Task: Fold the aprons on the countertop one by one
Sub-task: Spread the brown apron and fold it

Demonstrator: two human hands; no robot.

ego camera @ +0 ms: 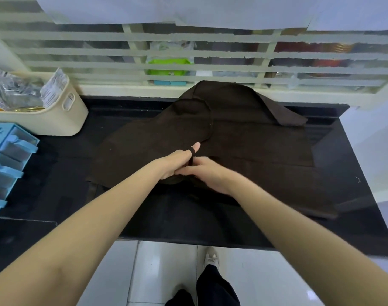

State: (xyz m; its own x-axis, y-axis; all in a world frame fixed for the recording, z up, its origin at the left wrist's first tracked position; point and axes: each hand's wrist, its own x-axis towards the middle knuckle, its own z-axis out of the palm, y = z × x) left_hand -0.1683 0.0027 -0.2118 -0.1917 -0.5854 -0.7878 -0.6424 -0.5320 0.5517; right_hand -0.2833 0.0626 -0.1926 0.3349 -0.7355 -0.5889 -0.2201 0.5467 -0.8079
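A dark brown apron (243, 138) lies spread on the black countertop (56, 173), its top against the window ledge and one corner folded over at the back right. Its neck strap (207, 115) curves down the middle. Over the apron's near middle my left hand (177, 162) has the strap wound round its forefinger. My right hand (204, 171) meets it there, fingers curled on the strap. What lies under the hands is hidden.
A cream basket (56, 115) with packets stands at the back left. A blue drawer unit (5, 162) sits at the left edge. A barred window (188, 51) runs along the back. The counter's front edge (188, 241) is near my legs.
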